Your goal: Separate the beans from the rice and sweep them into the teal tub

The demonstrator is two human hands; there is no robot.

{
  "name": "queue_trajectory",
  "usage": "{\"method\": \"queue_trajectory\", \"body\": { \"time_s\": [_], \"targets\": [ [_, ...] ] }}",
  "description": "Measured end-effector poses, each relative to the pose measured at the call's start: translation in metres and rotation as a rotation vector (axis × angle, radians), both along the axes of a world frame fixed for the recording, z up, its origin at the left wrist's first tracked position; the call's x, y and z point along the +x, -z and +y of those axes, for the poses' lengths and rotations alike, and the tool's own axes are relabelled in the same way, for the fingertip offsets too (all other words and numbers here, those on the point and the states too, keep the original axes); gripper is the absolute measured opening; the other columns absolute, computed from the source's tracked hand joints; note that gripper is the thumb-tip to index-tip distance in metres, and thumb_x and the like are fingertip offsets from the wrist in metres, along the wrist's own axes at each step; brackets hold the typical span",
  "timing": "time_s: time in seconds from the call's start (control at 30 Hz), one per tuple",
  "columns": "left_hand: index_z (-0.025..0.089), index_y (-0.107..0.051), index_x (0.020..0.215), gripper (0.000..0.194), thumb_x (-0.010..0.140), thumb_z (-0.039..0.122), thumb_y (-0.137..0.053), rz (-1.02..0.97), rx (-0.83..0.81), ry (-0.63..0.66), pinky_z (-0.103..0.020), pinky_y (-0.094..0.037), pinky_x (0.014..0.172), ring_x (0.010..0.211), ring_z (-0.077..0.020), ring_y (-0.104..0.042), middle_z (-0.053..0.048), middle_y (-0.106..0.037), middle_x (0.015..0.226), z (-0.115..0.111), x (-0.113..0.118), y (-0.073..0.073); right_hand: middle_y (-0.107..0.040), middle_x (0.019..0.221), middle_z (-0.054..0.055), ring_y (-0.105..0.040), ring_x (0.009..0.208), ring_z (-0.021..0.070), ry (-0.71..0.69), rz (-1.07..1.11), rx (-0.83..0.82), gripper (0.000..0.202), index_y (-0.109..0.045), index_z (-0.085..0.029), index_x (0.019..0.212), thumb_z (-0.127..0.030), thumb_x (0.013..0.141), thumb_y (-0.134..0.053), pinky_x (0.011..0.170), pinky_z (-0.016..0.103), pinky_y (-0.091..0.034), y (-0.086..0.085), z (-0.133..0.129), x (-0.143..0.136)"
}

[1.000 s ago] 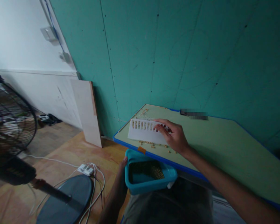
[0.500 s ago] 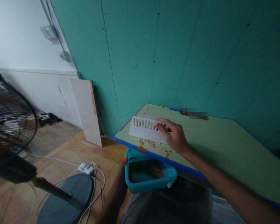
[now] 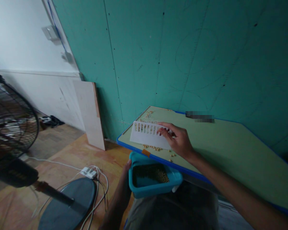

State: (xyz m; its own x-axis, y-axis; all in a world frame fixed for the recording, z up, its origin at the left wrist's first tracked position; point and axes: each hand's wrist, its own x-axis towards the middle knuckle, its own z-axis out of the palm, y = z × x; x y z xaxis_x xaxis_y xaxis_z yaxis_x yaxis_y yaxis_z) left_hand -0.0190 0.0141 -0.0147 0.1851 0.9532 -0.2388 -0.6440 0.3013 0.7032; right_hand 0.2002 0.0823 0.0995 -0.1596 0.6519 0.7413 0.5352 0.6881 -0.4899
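Note:
My right hand (image 3: 179, 137) is closed around the right end of a thin white plate (image 3: 148, 140) with a row of narrow slots along its upper edge. The plate is tilted above the green tabletop (image 3: 218, 147), near its left corner. Beans or similar small yellowish pieces (image 3: 156, 148) lie scattered along the plate's lower edge. Below the table edge, my left hand (image 3: 127, 174) grips the left side of a turquoise plastic tub (image 3: 156, 191). Round tan pieces (image 3: 162, 175) are gathered at the right inside the tub; its other dark contents are hard to make out.
A blue rim (image 3: 163, 161) with an orange patch (image 3: 146, 153) edges the table. At the back lies a dark, blurred-out object (image 3: 199, 117). A standing fan (image 3: 13, 127), a power strip (image 3: 88, 172) with loose cables and a leaning board (image 3: 90, 115) are at the left.
My right hand has shifted the slotted white plate slightly left and toward the table's near edge, close to the scattered pieces. The tub and my left hand stay in place.

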Motion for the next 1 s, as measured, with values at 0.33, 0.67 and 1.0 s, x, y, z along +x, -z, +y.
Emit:
{"method": "queue_trajectory", "body": {
  "time_s": [0.33,0.67,1.0],
  "targets": [
    [0.016,-0.066,0.136,0.061,0.088,0.054,-0.067,0.008,-0.014,-0.034,-0.048,-0.041,0.116,0.123,-0.0356,-0.067,-0.010,-0.079,0.120,0.0009,-0.0004,0.0048,-0.079,0.093,0.002,-0.072,0.074,0.0154,-0.007,-0.011,-0.014,0.026,-0.072,-0.026,0.118,-0.038,0.098,-0.060,0.063,0.027,-0.057,0.0005,-0.0025,0.0000],
    [0.016,-0.067,0.133,0.057,0.089,0.052,-0.066,0.032,0.009,-0.034,-0.050,-0.040,0.117,0.126,-0.0366,-0.065,-0.010,-0.080,0.117,-0.0015,0.0014,-0.0027,-0.079,0.089,0.001,-0.070,0.068,0.0131,-0.039,-0.025,0.005,0.024,-0.072,-0.025,0.118,-0.033,0.097,-0.062,0.062,0.024,-0.055,-0.0026,-0.0053,-0.0013],
    [0.016,-0.070,0.130,0.055,0.088,0.052,-0.069,0.012,0.030,-0.056,-0.048,-0.039,0.117,0.125,-0.0360,-0.065,-0.010,-0.079,0.119,-0.0004,0.0014,0.0010,-0.079,0.093,0.002,-0.073,0.070,0.0130,-0.003,0.019,0.003,0.026,-0.072,-0.025,0.119,-0.034,0.097,-0.062,0.058,0.021,-0.055,-0.0002,-0.0057,-0.0022]
  ]
}}
